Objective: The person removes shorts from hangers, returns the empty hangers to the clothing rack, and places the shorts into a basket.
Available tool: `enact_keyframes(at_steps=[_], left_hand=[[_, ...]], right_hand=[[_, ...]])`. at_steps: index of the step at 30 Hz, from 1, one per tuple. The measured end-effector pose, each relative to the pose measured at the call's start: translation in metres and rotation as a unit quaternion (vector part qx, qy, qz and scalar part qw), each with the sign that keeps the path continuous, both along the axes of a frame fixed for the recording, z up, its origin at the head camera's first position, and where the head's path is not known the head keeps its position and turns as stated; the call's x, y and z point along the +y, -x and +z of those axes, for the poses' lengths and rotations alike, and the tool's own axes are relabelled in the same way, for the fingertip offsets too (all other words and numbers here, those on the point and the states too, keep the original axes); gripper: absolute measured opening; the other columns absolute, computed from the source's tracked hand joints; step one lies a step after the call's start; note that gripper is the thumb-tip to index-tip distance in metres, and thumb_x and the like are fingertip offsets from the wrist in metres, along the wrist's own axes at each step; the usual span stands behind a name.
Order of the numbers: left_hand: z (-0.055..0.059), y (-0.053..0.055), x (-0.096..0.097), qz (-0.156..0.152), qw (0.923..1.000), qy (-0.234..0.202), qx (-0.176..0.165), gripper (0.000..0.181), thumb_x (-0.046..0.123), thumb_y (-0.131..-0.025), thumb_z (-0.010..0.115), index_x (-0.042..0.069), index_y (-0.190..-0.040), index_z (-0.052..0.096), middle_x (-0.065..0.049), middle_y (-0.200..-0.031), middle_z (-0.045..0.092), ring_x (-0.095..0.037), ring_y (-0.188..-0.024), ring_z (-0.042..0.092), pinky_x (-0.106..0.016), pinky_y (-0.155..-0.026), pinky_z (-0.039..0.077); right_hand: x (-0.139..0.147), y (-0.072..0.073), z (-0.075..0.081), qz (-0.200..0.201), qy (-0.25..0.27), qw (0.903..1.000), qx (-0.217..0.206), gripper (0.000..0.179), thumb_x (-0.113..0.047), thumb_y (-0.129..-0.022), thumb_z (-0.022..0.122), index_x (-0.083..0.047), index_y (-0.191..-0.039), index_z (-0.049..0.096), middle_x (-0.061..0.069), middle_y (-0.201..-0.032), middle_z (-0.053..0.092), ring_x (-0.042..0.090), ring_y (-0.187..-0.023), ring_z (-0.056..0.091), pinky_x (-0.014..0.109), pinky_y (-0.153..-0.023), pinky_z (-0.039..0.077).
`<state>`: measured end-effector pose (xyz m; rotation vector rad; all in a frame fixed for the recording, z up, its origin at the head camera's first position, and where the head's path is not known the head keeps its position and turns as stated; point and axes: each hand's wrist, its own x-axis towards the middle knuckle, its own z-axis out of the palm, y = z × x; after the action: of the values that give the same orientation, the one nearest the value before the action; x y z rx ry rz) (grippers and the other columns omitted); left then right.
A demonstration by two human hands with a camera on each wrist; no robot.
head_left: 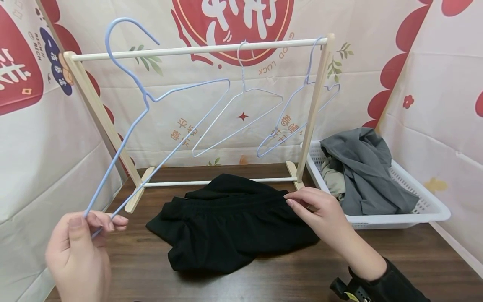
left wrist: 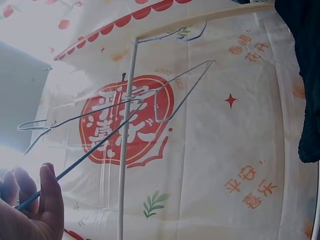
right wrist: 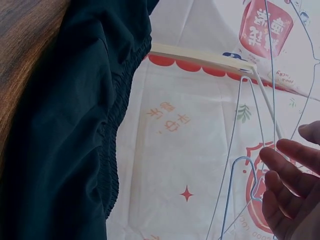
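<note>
My left hand (head_left: 81, 251) pinches one end of a light blue wire hanger (head_left: 145, 99) between thumb and fingers, its hook up and tilted before the rack. The left wrist view shows the hanger's wire (left wrist: 100, 143) running out from those fingers. A black garment (head_left: 226, 226) with a gathered elastic waistband lies crumpled on the table. Just over its right end is my right hand (head_left: 320, 212), fingers loosely bent with fingertips close to the waistband. In the right wrist view, nothing is between the fingers of that hand (right wrist: 295, 185), and the black garment (right wrist: 60, 125) lies to the left.
A wooden rack with a white top bar (head_left: 196, 50) stands behind the garment. A pale hanger (head_left: 244, 89) and a blue hanger (head_left: 310, 63) hang from it. At right, a white basket (head_left: 400, 219) holds a grey garment (head_left: 362, 167) and a beige one (head_left: 333, 180). Printed cloth surrounds the table.
</note>
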<state>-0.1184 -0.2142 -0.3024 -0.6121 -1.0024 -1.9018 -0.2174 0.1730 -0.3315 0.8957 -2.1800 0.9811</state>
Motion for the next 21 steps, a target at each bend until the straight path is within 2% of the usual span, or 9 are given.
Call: enact_keyframes(at_steps=[3, 8, 11, 15, 18, 21], left_hand=[[0.0, 0.003, -0.001, 0.012, 0.9997, 0.01, -0.017, 0.03, -0.003, -0.103, 0.039, -0.02, -0.079, 0.045, -0.021, -0.067, 0.053, -0.035, -0.068, 0.065, -0.035, -0.067, 0.056], [0.005, 0.012, -0.001, 0.035, 0.9969, 0.028, -0.065, 0.03, 0.002, -0.103, 0.043, -0.017, -0.08, 0.046, -0.02, -0.068, 0.053, -0.033, -0.068, 0.065, -0.033, -0.067, 0.055], [0.009, 0.017, 0.0, 0.036, 0.995, 0.035, -0.087, 0.031, 0.006, -0.103, 0.046, -0.017, -0.081, 0.045, -0.021, -0.069, 0.052, -0.032, -0.067, 0.064, -0.032, -0.066, 0.055], [0.014, 0.026, 0.001, 0.059, 0.9869, 0.05, -0.142, 0.036, 0.015, -0.103, 0.047, -0.014, -0.081, 0.046, -0.019, -0.069, 0.051, -0.03, -0.066, 0.063, -0.03, -0.065, 0.054], [0.017, 0.033, 0.001, 0.079, 0.9787, 0.071, -0.175, 0.037, 0.02, -0.104, 0.047, -0.01, -0.082, 0.048, -0.018, -0.07, 0.052, -0.027, -0.065, 0.064, -0.029, -0.065, 0.055], [0.019, 0.041, 0.001, 0.067, 0.9801, 0.08, -0.169, 0.034, 0.018, -0.103, 0.048, -0.01, -0.083, 0.049, -0.017, -0.071, 0.053, -0.026, -0.065, 0.065, -0.028, -0.064, 0.055]], right_hand=[[0.0, 0.0, -0.001, -0.003, -0.003, 1.0, -0.002, 0.023, -0.001, -0.085, 0.073, -0.019, -0.099, 0.075, -0.014, -0.091, 0.068, 0.004, -0.076, 0.058, 0.02, -0.067, 0.047], [0.001, 0.0, -0.001, -0.01, -0.011, 0.9998, -0.015, 0.021, -0.002, -0.086, 0.073, -0.018, -0.099, 0.075, -0.015, -0.092, 0.068, 0.004, -0.079, 0.06, 0.018, -0.069, 0.048], [0.002, -0.001, -0.001, -0.016, -0.021, 0.9993, -0.025, 0.019, -0.005, -0.087, 0.072, -0.019, -0.099, 0.075, -0.016, -0.093, 0.068, 0.004, -0.081, 0.06, 0.021, -0.069, 0.05], [0.003, -0.002, -0.002, -0.022, -0.038, 0.9984, -0.035, 0.016, -0.009, -0.089, 0.071, -0.021, -0.099, 0.075, -0.017, -0.093, 0.067, 0.003, -0.083, 0.061, 0.029, -0.069, 0.052], [0.004, -0.003, -0.003, -0.024, -0.047, 0.9978, -0.04, 0.015, -0.011, -0.089, 0.071, -0.022, -0.099, 0.075, -0.018, -0.094, 0.067, 0.003, -0.083, 0.06, 0.03, -0.069, 0.052], [0.004, -0.003, -0.004, -0.023, -0.05, 0.9976, -0.041, 0.015, -0.011, -0.09, 0.071, -0.022, -0.099, 0.075, -0.018, -0.094, 0.067, 0.002, -0.083, 0.06, 0.028, -0.07, 0.052]])
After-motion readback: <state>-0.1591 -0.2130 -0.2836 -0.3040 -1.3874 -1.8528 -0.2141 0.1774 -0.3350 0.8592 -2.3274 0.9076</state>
